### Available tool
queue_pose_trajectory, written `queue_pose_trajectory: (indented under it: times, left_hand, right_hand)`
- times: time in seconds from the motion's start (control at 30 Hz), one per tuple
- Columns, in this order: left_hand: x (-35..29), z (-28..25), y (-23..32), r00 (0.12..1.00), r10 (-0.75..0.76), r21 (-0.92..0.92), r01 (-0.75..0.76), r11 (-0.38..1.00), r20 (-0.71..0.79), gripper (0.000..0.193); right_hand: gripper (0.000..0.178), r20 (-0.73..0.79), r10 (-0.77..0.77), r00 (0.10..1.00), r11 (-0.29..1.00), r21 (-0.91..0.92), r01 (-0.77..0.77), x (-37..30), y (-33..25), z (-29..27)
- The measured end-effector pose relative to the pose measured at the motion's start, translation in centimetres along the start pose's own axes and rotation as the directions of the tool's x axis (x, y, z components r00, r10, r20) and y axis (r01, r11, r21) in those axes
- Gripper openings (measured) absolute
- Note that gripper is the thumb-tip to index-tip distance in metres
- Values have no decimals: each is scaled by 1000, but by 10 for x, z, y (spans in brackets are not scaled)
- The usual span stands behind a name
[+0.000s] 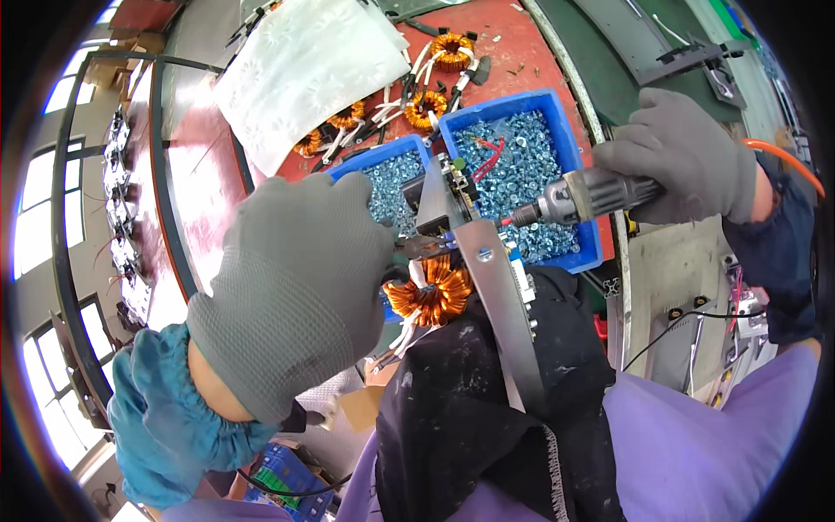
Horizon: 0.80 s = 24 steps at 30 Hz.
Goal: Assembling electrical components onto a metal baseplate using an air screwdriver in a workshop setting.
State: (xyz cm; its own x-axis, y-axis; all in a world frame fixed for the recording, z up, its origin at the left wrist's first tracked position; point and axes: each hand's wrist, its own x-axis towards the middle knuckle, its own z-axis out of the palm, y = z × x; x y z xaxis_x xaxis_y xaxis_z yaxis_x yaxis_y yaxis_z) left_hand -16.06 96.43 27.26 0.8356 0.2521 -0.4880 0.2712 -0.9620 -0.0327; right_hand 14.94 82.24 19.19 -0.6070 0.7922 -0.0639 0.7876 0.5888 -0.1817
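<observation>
My left hand, in a grey knit glove, is closed at the left side of a metal bracket with a circuit board. Its fingertips are hidden; a dark pointed metal piece sticks out from them. Just below hangs a copper-wound ring coil with white-sleeved leads. The bracket's bare metal plate stands on edge against my lap, one screw showing in it. My right hand, gloved too, is wrapped around a power screwdriver. The driver's tip points left, near the plate but apart from it.
Two blue bins, a larger one and a smaller one, hold many small metal screws. Behind them, more copper coils and a white sheet lie on the red table. An orange hose runs behind my right hand. Black cloth covers my lap.
</observation>
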Motion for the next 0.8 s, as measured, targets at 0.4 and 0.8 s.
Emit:
queue_pose_trajectory:
  times: [0.4, 0.8]
  left_hand:
    - [-2, -1, -2, 998, -34, -57, 37, 998, 57, 21]
    - [4, 4, -3, 1000, 23, -2, -23, 1000, -13, 22]
  right_hand:
    - [78, 37, -27, 999, 997, 80, 24, 6, -4, 34]
    - [66, -33, -40, 999, 980, -197, 33, 14, -1, 36]
